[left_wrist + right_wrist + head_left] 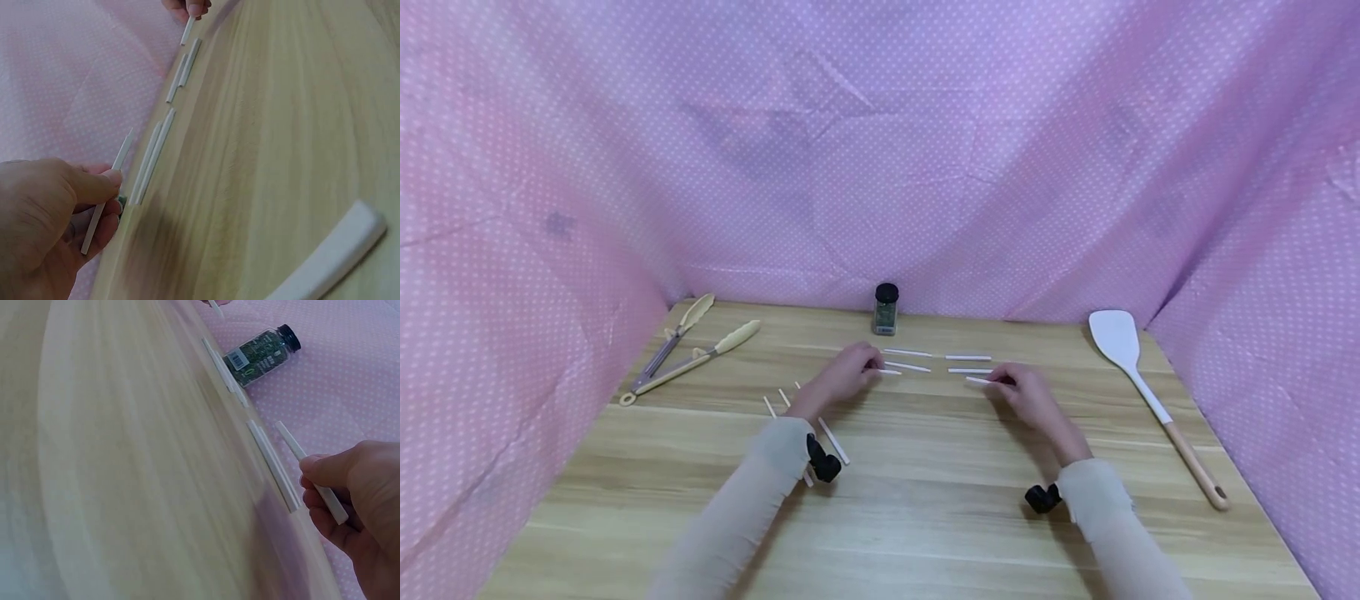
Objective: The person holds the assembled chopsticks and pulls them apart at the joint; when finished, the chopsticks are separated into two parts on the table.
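My left hand (847,373) pinches a short white stick (94,229) between thumb and fingers, held slanted in the left wrist view. A similar white stick (292,441) is pinched in my right hand (1028,393). Between the two hands, white sticks lie on the table in two side-by-side pairs: a left pair (910,367) and a right pair (967,358). Each hand is close beside the pair on its own side. More white sticks (833,442) lie around and partly under my left forearm, which hides some of their length.
A spice jar (886,315) with a black lid and green contents stands behind the left pair. Opened tongs (700,360) lie at the back left of the wooden table (917,525). On the right lies a white spatula (1116,337) with a wooden handle. Pink dotted cloth (880,167) encloses the table.
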Demonstrator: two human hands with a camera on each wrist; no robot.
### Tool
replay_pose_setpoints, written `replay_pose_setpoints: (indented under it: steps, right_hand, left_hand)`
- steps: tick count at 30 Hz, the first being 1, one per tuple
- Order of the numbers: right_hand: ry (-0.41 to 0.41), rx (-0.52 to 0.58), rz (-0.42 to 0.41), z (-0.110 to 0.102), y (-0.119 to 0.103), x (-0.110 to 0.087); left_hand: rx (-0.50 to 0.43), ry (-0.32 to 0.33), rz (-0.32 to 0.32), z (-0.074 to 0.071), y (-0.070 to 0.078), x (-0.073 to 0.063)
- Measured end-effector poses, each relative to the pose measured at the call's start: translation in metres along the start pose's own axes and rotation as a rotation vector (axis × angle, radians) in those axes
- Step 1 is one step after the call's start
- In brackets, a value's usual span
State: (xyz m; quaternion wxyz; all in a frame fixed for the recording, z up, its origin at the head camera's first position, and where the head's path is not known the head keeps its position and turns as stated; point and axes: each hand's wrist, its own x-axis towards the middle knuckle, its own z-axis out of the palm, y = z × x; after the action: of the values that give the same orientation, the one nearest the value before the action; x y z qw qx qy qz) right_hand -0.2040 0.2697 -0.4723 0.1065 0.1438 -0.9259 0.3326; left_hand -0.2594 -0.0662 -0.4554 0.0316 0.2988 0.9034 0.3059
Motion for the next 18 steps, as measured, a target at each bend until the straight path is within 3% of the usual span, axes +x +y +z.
replay_pose_setpoints:
  steps: [8, 18]
  right_hand:
    - [-0.063, 0.034, 0.075, 0.009, -0.001, -0.001]
    - [-0.074, 0.007, 0.027, 0.014, -0.001, 0.004]
  left_hand:
    - [0.024, 0.025, 0.030, 0.021, 0.006, 0.010]
    - [0.102, 0.014, 0.027, 0.037, 0.016, 0.019]
